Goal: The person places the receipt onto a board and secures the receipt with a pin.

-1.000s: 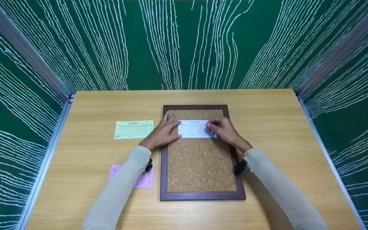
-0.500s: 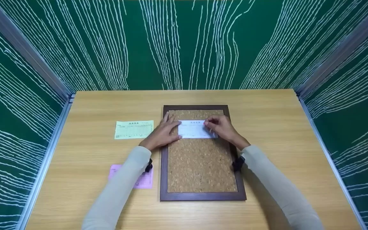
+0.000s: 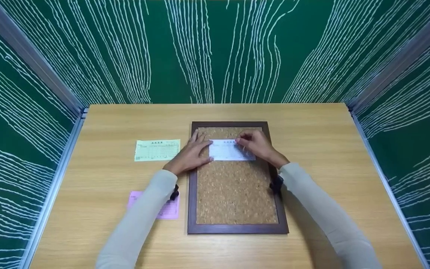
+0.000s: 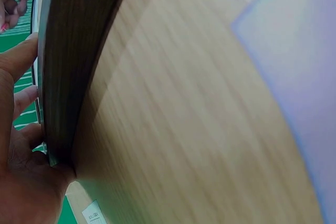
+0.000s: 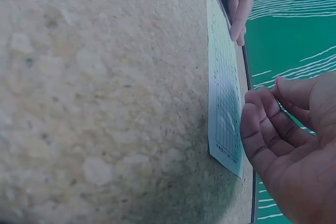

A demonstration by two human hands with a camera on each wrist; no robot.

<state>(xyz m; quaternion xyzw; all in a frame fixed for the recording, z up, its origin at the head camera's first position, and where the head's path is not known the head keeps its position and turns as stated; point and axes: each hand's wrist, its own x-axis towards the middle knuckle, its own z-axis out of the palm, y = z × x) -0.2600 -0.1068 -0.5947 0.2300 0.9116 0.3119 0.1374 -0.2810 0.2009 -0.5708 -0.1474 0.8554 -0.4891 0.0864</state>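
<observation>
A white printed slip (image 3: 220, 152) lies across the upper part of a cork board (image 3: 235, 194) with a dark brown frame. My left hand (image 3: 189, 156) rests with spread fingers over the frame's left side, its thumb and forefinger touching the slip's left end. In the left wrist view its fingers reach over the frame edge (image 4: 73, 66). My right hand (image 3: 259, 144) is above the slip's right half, thumb and forefinger pinching a small pink-red push pin (image 5: 277, 80). Most of the pin is hidden by the fingers. The right wrist view shows this hand slightly raised off the slip.
A green printed slip (image 3: 157, 150) lies on the wooden table (image 3: 323, 149) left of the board. Nearer, a pink slip (image 3: 168, 211) is partly covered by my left forearm. Green walls (image 3: 308, 48) with white lines enclose the table.
My right hand has shifted slightly left and away from me over the slip, still pinching the push pin. The left hand and the slip keep their places on the board.
</observation>
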